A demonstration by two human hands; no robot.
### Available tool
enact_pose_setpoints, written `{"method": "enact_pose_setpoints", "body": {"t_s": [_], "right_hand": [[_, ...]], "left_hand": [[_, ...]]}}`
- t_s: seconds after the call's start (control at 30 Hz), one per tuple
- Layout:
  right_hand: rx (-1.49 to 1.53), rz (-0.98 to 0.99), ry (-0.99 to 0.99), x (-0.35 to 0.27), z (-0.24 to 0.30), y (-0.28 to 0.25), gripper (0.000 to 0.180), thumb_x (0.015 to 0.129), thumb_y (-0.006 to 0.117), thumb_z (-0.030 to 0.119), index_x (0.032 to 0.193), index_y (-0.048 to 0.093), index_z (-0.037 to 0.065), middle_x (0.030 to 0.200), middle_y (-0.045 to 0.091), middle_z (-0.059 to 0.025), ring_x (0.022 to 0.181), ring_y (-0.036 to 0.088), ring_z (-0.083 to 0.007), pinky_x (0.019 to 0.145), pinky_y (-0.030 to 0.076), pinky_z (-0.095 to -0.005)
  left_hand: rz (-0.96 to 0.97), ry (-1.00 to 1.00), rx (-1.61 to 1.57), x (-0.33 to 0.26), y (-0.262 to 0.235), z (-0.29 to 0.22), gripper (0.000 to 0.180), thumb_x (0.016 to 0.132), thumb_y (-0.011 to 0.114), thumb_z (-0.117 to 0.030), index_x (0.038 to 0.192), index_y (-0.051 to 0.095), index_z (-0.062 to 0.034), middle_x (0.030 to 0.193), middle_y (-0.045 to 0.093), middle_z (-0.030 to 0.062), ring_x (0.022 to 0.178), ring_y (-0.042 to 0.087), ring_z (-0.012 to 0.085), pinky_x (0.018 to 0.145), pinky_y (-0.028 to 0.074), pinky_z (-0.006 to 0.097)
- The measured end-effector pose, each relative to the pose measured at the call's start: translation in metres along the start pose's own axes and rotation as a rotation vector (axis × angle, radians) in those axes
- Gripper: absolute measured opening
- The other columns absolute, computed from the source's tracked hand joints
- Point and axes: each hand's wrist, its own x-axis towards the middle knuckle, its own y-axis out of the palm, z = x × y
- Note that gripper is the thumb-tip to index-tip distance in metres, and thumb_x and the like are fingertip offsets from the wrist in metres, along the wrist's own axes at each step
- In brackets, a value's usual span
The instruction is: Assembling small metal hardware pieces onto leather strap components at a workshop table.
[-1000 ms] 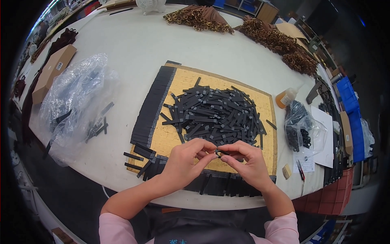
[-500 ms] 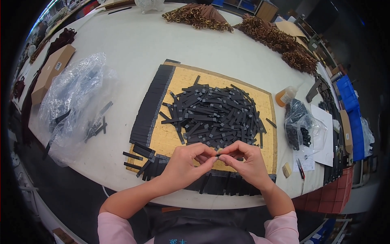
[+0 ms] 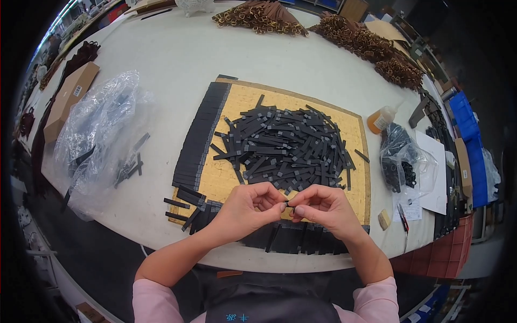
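Observation:
My left hand [image 3: 252,211] and my right hand [image 3: 325,210] meet fingertip to fingertip over the near part of a yellow board [image 3: 215,179]. Pinched between them is a small black strip [image 3: 290,205], mostly covered by the fingers. Just beyond lies a heap of short black strips [image 3: 291,145], many with a grey end. More black strips line the board's left side in a neat overlapping row [image 3: 199,134]. Another row [image 3: 301,238] runs along the near edge below my hands. Several loose strips [image 3: 198,211] stick out at the near left corner.
To the left are a clear plastic bag [image 3: 97,145] and a cardboard box [image 3: 70,99]. A glue bottle [image 3: 381,119], a bag of black rings [image 3: 401,161], an eraser-like block [image 3: 384,219] and scissors [image 3: 403,219] lie right. Brown straps with buckles [image 3: 261,19] are piled at the back.
My fingertips have shifted slightly around the small black strip, with both hands still together. The whole view has moved a little.

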Motion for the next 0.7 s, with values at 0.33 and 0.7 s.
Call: {"method": "enact_pose_setpoints", "body": {"t_s": [0.33,0.7], "right_hand": [[-0.199,-0.041,-0.032,0.007,-0.001,0.003,0.012,0.091,0.069,0.004,0.1,0.062,-0.001,0.091,0.063,-0.002,0.082,0.06,-0.0053,0.077,0.053,-0.0217],[-0.25,-0.057,0.087,0.01,-0.002,0.003,0.015,0.093,0.07,0.008,0.103,0.066,-0.003,0.087,0.068,-0.0027,0.076,0.064,-0.0046,0.071,0.053,-0.02]], "left_hand": [[0.029,-0.105,-0.127,0.003,-0.002,0.001,0.013,0.092,0.072,-0.009,0.1,0.066,-0.0004,0.087,0.07,0.0051,0.076,0.066,0.0082,0.071,0.054,0.023],[0.046,-0.185,-0.194,0.004,-0.007,-0.001,0.017,0.094,0.07,-0.012,0.101,0.063,0.0013,0.09,0.071,0.0076,0.077,0.067,0.0096,0.072,0.055,0.023]]}}
